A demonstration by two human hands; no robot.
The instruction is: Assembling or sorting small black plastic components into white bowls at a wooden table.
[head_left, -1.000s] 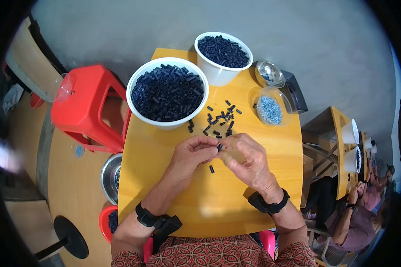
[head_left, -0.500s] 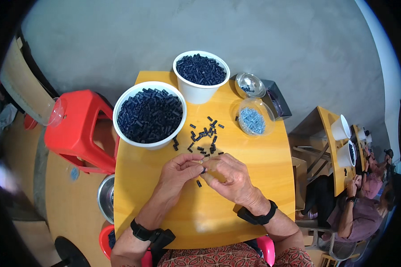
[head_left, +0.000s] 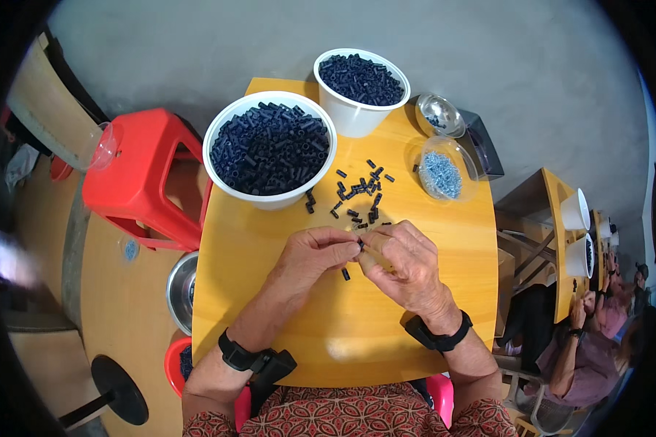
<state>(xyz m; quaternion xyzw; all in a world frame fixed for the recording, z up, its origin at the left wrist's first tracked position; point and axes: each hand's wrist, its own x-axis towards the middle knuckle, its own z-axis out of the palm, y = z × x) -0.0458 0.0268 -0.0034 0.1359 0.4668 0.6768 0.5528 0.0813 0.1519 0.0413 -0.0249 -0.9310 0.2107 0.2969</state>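
Over the middle of the table my two hands meet fingertip to fingertip. A small black tube (head_left: pixel 361 245) shows between them, mostly covered by the fingers. My left hand (head_left: pixel 307 256) pinches it between thumb and forefinger. My right hand (head_left: pixel 407 266) is closed with its fingertips against the same spot; whatever it grips is hidden. Just beyond the hands, loose black tubes (head_left: pixel 358 191) lie scattered, and a single black tube (head_left: pixel 345 274) rests below the fingertips. Two white buckets full of such tubes, the near one (head_left: pixel 275 202) and the far one (head_left: pixel 353 120), stand behind.
A clear tub (head_left: pixel 471 164) of silvery screws, a metal bowl (head_left: pixel 455 116) and a dark box (head_left: pixel 490 153) sit at the far right. Left of the table are a red stool (head_left: pixel 127 164) and a metal basin (head_left: pixel 178 295). People work at another table (head_left: pixel 561 291) on the right.
The whole view has shifted, so the table's contents appear higher and farther right. My hands remain together, pinching at the same place above the table.
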